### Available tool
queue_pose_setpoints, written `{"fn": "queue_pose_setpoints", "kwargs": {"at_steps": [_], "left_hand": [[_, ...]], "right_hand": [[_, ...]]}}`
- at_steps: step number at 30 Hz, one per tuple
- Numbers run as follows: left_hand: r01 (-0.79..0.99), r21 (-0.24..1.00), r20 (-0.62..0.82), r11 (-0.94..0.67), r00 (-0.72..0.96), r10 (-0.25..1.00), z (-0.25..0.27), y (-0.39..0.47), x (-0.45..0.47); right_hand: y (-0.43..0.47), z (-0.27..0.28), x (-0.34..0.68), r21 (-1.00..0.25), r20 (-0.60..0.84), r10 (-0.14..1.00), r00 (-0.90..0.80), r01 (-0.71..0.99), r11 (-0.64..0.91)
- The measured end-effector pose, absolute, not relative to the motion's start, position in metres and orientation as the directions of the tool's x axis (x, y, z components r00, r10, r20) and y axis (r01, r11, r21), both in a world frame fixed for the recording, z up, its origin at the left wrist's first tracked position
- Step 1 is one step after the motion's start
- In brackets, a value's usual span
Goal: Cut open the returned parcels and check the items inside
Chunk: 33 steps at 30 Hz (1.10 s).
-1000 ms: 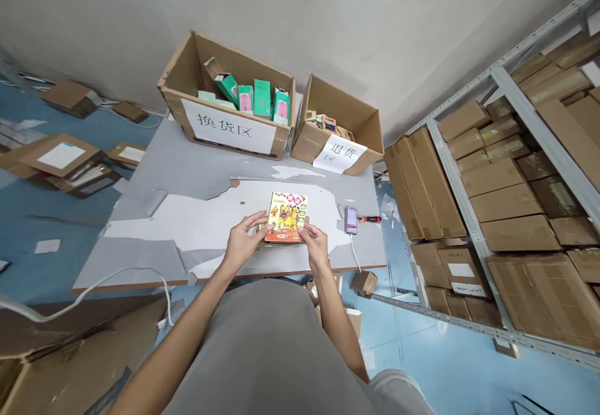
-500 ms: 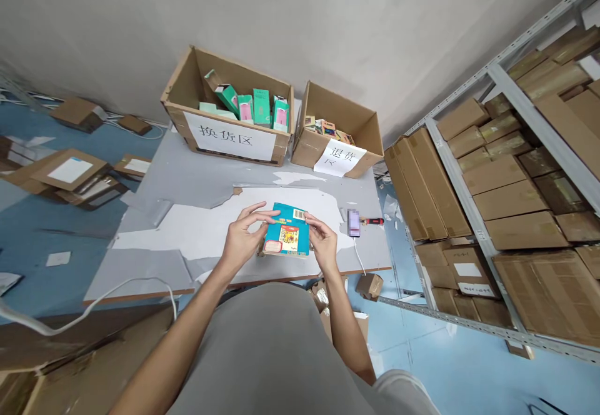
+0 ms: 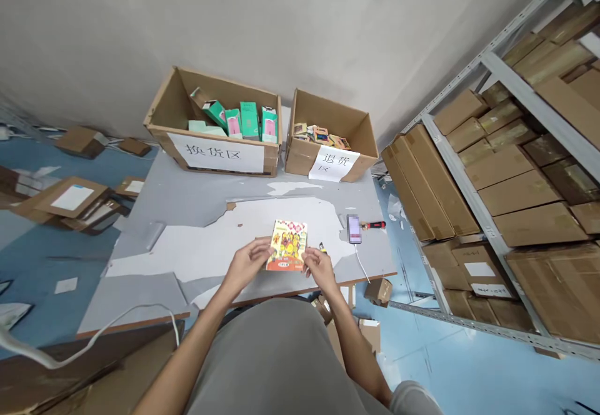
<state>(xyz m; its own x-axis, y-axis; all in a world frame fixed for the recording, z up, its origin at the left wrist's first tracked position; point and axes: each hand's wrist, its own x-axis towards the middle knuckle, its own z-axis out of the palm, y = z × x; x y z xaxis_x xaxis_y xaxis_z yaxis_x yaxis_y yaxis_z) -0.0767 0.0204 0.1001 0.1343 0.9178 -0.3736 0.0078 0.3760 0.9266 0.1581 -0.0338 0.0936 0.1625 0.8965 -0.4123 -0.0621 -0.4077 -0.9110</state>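
Head view, looking down over a grey shirt: what looks like a thin rectangular paper booklet with a yellow, white and orange-red printed cover sits between the two bare hands, at the near part of the grey table with a ragged white patch. Its long axis points roughly away from the body, leaning only slightly. Left hand and right hand both touch the booklet, so neither is nearer: the left pinches its left edge, the right pinches its lower right side. Whether it rests on something or is held just above, I cannot tell.

Beyond the booklet and to its left stands a wide open brown cardboard box with a white handwritten sign; inside are green cardboard packs with pink panels. Beyond the booklet and a little to its right is a smaller open brown cardboard box, also with a white paper sign, holding small multicoloured flat items.

Right of the booklet lie a phone with a lit screen on a white cable and a red-and-black handled tool. Farther right rises a grey metal rack of brown cartons.
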Motion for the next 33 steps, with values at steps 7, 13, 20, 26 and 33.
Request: {"fn": "queue_pose_setpoints", "kwargs": {"at_steps": [7,13,20,26,33], "left_hand": [[0.113,0.906,-0.422,0.407,0.251,0.871,0.109,0.046,-0.056],[0.18,0.948,0.244,-0.264,0.129,0.961,0.227,0.168,-0.013],[0.41,0.825,0.294,-0.389,0.278,0.915,0.178,0.154,-0.009],[0.69,0.702,-0.255,-0.179,0.477,0.841,0.043,0.062,0.002],[0.691,0.68,-0.246,-0.246,0.531,0.811,0.012,0.06,0.04]], "right_hand": [[-0.016,0.092,0.177,-0.878,-0.467,0.88,0.085,-0.163,-0.45],[0.117,0.195,0.226,-0.994,0.02,0.972,0.235,-0.099,0.045],[0.121,0.111,0.24,-0.991,-0.005,0.994,0.111,0.131,-0.02],[0.017,0.029,0.223,-0.633,-0.57,0.821,0.012,0.631,-0.449],[0.007,0.011,0.205,-0.522,-0.542,0.838,0.062,0.756,-0.394]]}}
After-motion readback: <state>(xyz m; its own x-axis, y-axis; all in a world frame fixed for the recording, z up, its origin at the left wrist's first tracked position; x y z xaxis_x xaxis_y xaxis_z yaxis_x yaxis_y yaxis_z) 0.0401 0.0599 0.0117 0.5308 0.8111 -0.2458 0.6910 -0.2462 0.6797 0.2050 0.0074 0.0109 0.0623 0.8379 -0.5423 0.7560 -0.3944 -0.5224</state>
